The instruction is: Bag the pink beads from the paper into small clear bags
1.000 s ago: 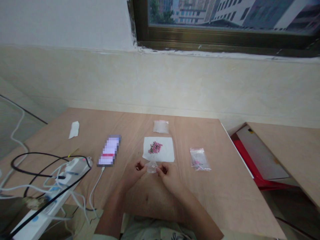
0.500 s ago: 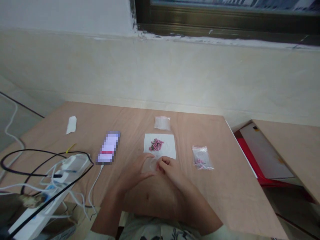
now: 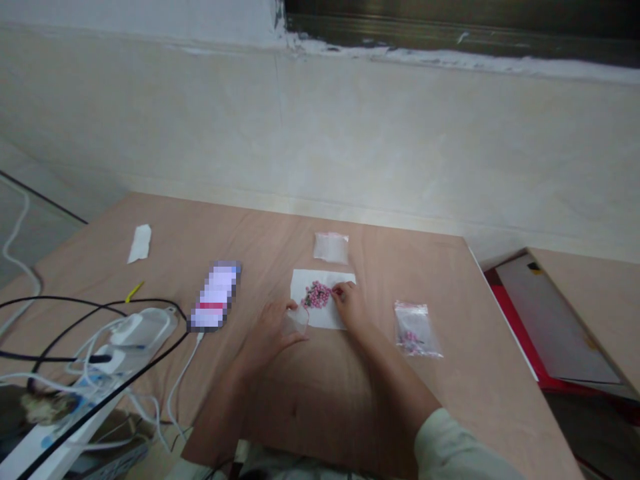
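Note:
My left hand [image 3: 273,330] grips a small clear zip bag [image 3: 299,321], its mouth edged in pink, between thumb and fingers. The bag rests over the lower left of a white sheet of paper [image 3: 327,320]. On that sheet lies a heap of small pink bead-like pieces [image 3: 317,295] with some green among them. My right hand [image 3: 350,307] is at the heap's right edge, its thumb and fingertips pinched together; whatever is between them is too small to make out. To the right lies another clear zip bag [image 3: 417,327] with a few pink pieces inside.
Clear bags [image 3: 331,248] lie behind the paper. A phone [image 3: 215,295] on a white charging cable is at the left, beside a power strip [image 3: 135,340] tangled with cords. A white scrap [image 3: 140,243] and a yellow tie [image 3: 134,292] lie farther left.
My right hand has moved away from the bag, forward and right to the pink heap. My left hand keeps the bag, whose pink-edged mouth now shows. The view has tilted down a little.

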### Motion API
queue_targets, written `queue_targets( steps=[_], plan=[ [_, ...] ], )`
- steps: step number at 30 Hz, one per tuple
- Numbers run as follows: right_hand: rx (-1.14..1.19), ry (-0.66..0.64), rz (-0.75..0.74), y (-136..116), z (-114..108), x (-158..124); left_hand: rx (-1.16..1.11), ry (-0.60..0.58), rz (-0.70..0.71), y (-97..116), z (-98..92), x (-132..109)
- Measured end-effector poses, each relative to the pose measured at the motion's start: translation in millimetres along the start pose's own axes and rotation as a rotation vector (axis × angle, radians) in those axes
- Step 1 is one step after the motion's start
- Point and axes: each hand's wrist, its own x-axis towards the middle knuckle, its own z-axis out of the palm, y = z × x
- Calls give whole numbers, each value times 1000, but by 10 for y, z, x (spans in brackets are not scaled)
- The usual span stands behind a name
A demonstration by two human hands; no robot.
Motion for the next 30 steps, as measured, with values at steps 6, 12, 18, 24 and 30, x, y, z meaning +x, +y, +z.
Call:
queue_targets(
  steps=[6, 12, 18, 24, 30],
  plan=[
    [93, 30, 8, -175, -112, -101, 16, 31, 27, -81, 108, 91],
    [299, -97, -101, -514, -125, -301, 52, 113, 65, -123, 258, 180],
    [85, 46, -11, -146, -30, -76, 56, 86, 16, -115, 243, 190],
    [73, -59, -38, 21, 39, 57, 32, 88, 8, -85, 208, 168],
    [17, -112, -23, 33, 41, 122, 31, 72, 5, -114, 214, 178]
  ],
)
